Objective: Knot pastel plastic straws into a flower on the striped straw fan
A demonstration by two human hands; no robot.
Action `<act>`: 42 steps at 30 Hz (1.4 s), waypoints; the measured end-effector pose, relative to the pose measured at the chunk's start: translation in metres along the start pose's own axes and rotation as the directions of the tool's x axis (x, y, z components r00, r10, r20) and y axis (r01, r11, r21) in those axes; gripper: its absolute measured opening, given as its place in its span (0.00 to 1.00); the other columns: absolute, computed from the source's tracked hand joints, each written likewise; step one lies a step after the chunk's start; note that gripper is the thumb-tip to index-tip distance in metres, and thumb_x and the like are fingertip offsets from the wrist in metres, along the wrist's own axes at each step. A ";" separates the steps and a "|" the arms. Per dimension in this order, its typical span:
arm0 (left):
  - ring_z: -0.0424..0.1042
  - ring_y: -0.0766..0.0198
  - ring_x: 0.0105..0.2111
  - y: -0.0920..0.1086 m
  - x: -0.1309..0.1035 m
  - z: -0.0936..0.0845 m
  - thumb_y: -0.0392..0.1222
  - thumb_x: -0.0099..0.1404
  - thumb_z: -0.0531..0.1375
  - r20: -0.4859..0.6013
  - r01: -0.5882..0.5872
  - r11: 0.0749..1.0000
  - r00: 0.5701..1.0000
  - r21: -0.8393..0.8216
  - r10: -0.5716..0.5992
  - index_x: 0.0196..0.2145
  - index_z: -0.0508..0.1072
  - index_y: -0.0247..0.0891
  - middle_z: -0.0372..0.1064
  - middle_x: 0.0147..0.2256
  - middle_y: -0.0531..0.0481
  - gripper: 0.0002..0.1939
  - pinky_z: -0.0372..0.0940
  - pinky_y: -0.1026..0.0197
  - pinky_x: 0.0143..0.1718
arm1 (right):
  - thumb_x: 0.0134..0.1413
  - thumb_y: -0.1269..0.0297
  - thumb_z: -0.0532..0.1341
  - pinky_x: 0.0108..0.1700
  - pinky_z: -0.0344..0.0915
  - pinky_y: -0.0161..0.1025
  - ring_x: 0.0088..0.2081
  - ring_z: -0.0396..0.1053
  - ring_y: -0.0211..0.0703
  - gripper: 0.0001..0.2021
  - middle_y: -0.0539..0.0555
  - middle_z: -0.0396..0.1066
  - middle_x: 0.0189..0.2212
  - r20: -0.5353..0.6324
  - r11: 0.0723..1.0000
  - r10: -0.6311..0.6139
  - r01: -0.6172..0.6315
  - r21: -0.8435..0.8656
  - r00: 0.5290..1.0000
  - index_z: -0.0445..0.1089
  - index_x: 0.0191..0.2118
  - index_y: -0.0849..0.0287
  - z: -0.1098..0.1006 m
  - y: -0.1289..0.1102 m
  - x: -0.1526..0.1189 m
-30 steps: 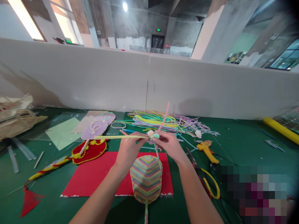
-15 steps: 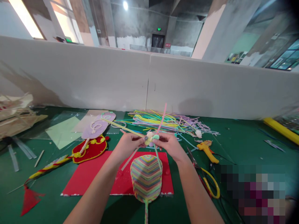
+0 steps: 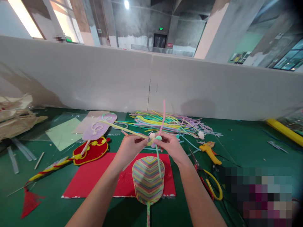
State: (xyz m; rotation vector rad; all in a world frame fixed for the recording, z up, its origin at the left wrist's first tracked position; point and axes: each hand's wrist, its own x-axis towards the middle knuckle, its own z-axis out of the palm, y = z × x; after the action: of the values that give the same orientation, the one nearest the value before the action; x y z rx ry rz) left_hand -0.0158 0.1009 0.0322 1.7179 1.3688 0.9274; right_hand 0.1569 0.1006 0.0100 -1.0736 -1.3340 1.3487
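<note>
Pinching a pastel flower-like cluster [image 3: 154, 138] in the closed grip of left hand [image 3: 129, 147] and right hand [image 3: 174, 147] alike, near the far edge of the red board [image 3: 88, 176], beyond the striped fan [image 3: 147, 181].

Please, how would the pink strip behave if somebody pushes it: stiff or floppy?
The pink strip seems moderately stiff: its free end stands up above the right hand. It may still bend, since it curves slightly lower down. Being narrow, it is probably light.
</note>
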 end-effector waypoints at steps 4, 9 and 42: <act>0.73 0.60 0.31 -0.001 0.001 -0.004 0.42 0.55 0.59 0.112 -0.007 0.991 0.993 -0.130 0.022 0.32 0.76 0.35 0.76 0.30 0.49 0.10 0.67 0.62 0.32 | 0.42 0.56 0.65 0.21 0.58 0.32 0.25 0.65 0.37 0.14 0.51 0.70 0.23 -0.013 1.000 0.000 0.000 0.017 1.000 0.72 0.34 0.60 -0.003 -0.001 0.001; 0.71 0.61 0.37 -0.005 0.002 -0.007 0.39 0.54 0.60 0.141 -0.121 0.977 0.979 -0.174 0.146 0.37 0.74 0.36 0.73 0.38 0.45 0.11 0.67 0.61 0.37 | 0.41 0.56 0.66 0.21 0.58 0.31 0.25 0.64 0.36 0.14 0.50 0.69 0.24 0.007 0.997 0.021 -0.021 0.072 1.000 0.72 0.33 0.60 -0.005 0.000 0.002; 0.61 0.69 0.21 -0.003 0.003 0.006 0.43 0.57 0.57 0.070 -0.143 0.989 0.988 0.033 0.140 0.23 0.70 0.34 0.65 0.21 0.55 0.10 0.55 0.68 0.23 | 0.34 0.60 0.69 0.32 0.65 0.37 0.29 0.67 0.39 0.14 0.49 0.70 0.26 -0.085 0.987 0.007 0.007 0.158 0.996 0.72 0.31 0.59 0.005 0.008 0.007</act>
State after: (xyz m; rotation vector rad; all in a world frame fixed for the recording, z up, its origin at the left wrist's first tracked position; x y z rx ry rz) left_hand -0.0108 0.1038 0.0270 1.8778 1.2406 0.9171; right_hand 0.1502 0.1071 0.0020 -1.0115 -1.1452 1.3691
